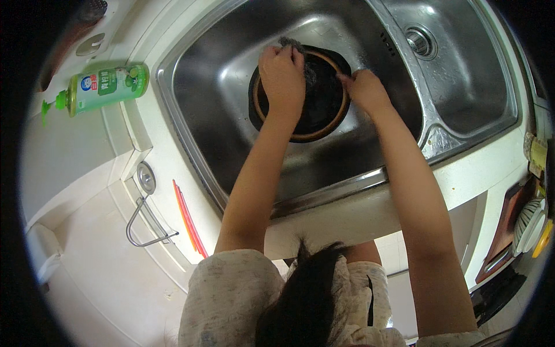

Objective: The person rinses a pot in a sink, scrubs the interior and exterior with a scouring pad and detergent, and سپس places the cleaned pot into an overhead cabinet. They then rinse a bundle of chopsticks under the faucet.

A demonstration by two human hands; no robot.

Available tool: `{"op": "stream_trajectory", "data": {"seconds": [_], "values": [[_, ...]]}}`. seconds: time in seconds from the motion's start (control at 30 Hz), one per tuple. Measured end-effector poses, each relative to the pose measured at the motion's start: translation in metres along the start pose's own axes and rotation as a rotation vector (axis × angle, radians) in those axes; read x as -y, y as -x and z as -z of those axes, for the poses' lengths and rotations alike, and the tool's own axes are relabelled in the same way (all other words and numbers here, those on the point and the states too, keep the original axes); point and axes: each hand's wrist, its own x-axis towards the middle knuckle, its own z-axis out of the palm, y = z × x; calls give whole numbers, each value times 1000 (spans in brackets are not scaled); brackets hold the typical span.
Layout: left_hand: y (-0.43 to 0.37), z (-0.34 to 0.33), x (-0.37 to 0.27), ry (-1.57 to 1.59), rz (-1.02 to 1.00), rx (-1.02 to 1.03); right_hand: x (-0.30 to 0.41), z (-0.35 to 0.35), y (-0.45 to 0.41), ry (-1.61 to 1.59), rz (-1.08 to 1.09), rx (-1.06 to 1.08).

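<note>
A dark round pot (323,106) with a brown rim stands in the large basin of a stainless steel sink (208,108). My left hand (284,71) reaches over the pot's upper left rim, its fingers closed on a grey scouring pad (310,73) that shows beside and above them. On the pot's right side, my right hand (364,89) grips the rim, with the thumb towards the inside. Part of the pot's left side is hidden under my left hand and forearm.
A green pump bottle of dish soap (108,89) is on the left counter. Below it are a round metal sink strainer (146,177) and red and orange sticks (188,221). The small basin (468,78) with its drain lies right. Stacked plates (529,225) sit at the far right.
</note>
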Motion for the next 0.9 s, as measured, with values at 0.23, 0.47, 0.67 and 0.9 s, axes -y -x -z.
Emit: {"op": "stream_trajectory", "data": {"seconds": [0.23,0.47,0.67,0.9], "values": [[8,-22,-10,277,58,31,0,-6,-16,-373,90,-143],[55,3,-31,408,-60,478,2,-2,0,-252,91,-150],[70,33,-17,302,-339,713,0,-9,1,3,117,-247],[69,62,21,-89,-409,789,8,-3,3,-17,16,-172]]}}
